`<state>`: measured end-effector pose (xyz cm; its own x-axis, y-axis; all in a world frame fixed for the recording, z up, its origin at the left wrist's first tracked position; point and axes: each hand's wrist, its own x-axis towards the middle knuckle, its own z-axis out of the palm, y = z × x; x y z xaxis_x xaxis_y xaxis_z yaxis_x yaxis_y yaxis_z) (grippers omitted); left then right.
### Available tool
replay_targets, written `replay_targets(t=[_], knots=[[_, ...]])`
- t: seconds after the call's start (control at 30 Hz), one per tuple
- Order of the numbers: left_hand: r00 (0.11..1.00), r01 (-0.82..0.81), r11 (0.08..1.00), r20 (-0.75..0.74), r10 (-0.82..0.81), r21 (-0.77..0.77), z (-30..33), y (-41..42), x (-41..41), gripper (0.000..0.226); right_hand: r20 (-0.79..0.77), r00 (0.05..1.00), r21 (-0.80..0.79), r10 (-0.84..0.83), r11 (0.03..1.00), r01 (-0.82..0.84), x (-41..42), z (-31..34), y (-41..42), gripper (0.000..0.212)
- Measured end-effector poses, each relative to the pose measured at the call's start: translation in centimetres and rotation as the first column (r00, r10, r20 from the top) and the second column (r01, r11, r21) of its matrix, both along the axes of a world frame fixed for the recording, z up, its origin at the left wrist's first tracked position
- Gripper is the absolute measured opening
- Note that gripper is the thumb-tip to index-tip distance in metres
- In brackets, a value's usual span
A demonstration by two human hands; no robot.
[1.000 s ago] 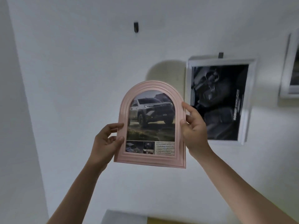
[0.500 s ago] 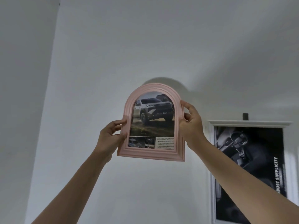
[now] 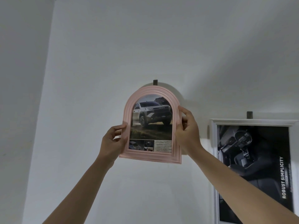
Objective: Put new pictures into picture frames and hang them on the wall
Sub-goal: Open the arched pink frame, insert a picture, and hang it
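I hold a pink arched picture frame [image 3: 151, 156] up against the white wall, with a picture of a grey pickup truck inside it. My left hand [image 3: 111, 143] grips its lower left edge, thumb on the front. My right hand [image 3: 188, 131] grips its right edge, thumb on the front and fingers behind. A small dark wall hook [image 3: 155, 82] sticks out just above the top of the arch. Whether the frame hangs on the hook is hidden.
A white rectangular frame [image 3: 213, 143] with a dark car-interior poster hangs at the right from a second dark hook [image 3: 249, 115]. A side wall meets this wall at the left, forming a corner [image 3: 47, 78].
I have raised the pink frame up the wall, and its top now sits just under the hook, which had been hidden behind the frame. The view shifted slightly; both hands keep their grip.
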<state>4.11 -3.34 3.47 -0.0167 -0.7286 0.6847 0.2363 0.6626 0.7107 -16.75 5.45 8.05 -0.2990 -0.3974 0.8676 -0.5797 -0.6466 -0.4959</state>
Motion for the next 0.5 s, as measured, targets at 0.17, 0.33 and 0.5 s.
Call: replay_targets(t=[0.17,0.33,0.5], knots=[[0.993,-0.103,0.994,0.049,0.105,-0.026,-0.7,-0.4,-0.5,0.028,-0.024,0.985,-0.086,-0.17,0.982,0.167,0.5,-1.1,-0.3,0.046],[0.97,-0.219,0.973,0.087,0.225,-0.077,-1.2,-1.0,-0.8,0.029,-0.033,0.974,-0.094,-0.226,0.971,0.222,0.9,-1.8,-0.6,0.046],[0.973,-0.216,0.974,0.071,0.221,-0.07,-0.9,-0.8,-1.0,0.027,-0.044,0.973,-0.084,-0.227,0.971,0.223,1.0,-1.8,-0.3,0.048]])
